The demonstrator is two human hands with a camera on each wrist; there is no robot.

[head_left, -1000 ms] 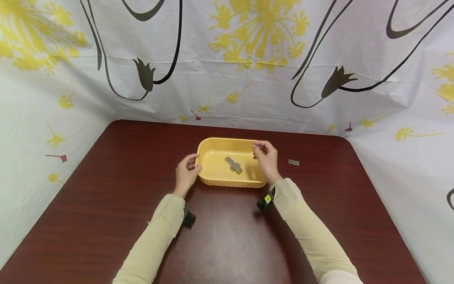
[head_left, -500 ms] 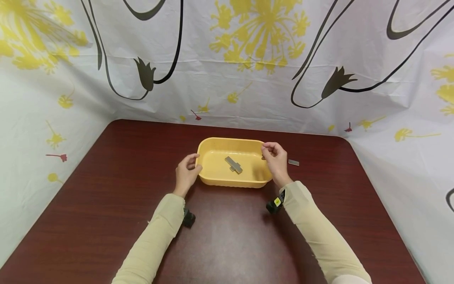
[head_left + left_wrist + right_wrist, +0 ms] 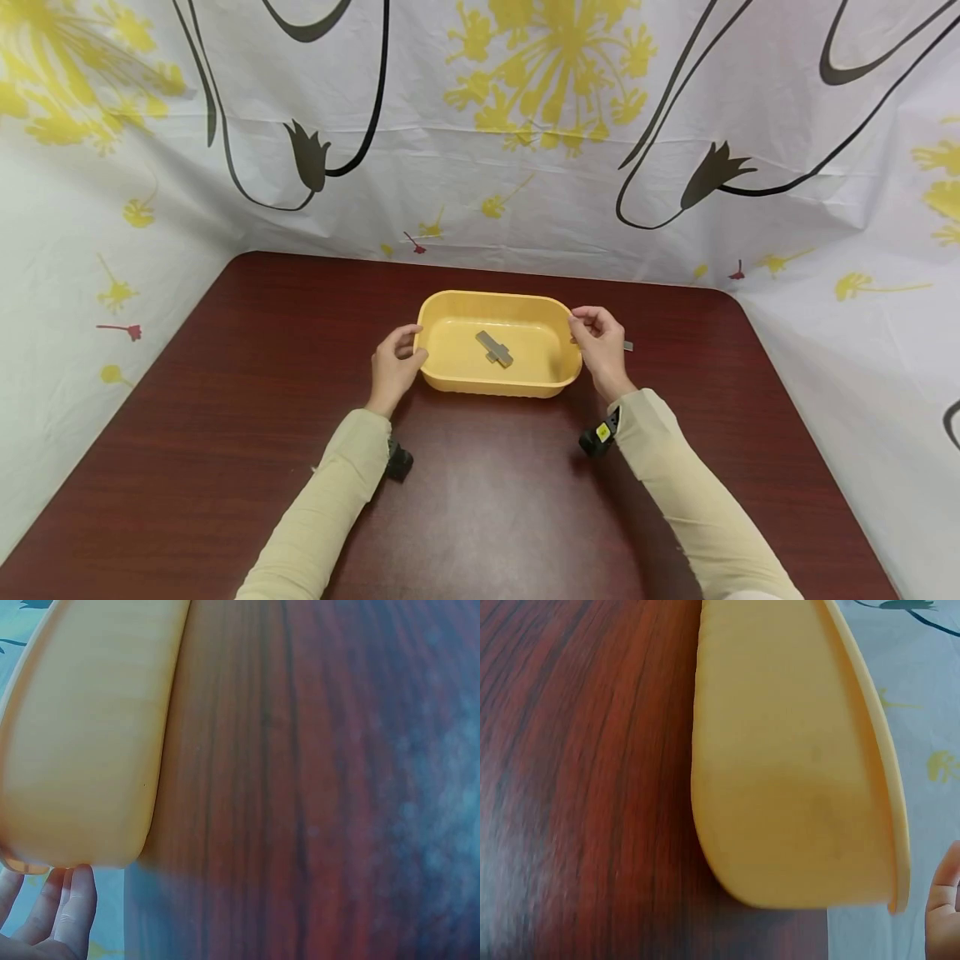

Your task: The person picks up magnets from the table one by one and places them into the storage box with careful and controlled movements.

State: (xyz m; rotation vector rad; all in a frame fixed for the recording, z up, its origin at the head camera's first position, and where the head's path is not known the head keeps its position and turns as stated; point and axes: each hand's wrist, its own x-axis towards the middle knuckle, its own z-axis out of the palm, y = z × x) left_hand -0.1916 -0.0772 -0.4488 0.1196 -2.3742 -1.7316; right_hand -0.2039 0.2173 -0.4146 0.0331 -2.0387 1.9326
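Note:
A yellow plastic bin point(image 3: 495, 387) sits on the table, its long side towards me. My left hand point(image 3: 392, 367) holds the bin's left end, thumb at the rim and fingers against the outer wall. In the left wrist view, the fingers point(image 3: 77, 907) touch that yellow end. My right hand point(image 3: 602, 346) hovers at the bin's right end with loosely bent fingers and nothing visible in them. The right wrist view shows a gap between that hand and the rim. Inside the bin, small grey rectangular bars point(image 3: 494, 348) lie crossed. Another grey bar point(image 3: 628, 346) is mostly hidden behind my right hand.
The dark red-brown wooden table point(image 3: 480, 500) extends on all sides of the bin. A white curtain point(image 3: 480, 167) with yellow and dark flower prints hangs along the back and both sides. Each wrist carries a black camera point(image 3: 597, 437).
My right hand has moved right, from above the bin's interior to its right end, and now covers most of the loose grey bar. The left hand and the bin have stayed in place.

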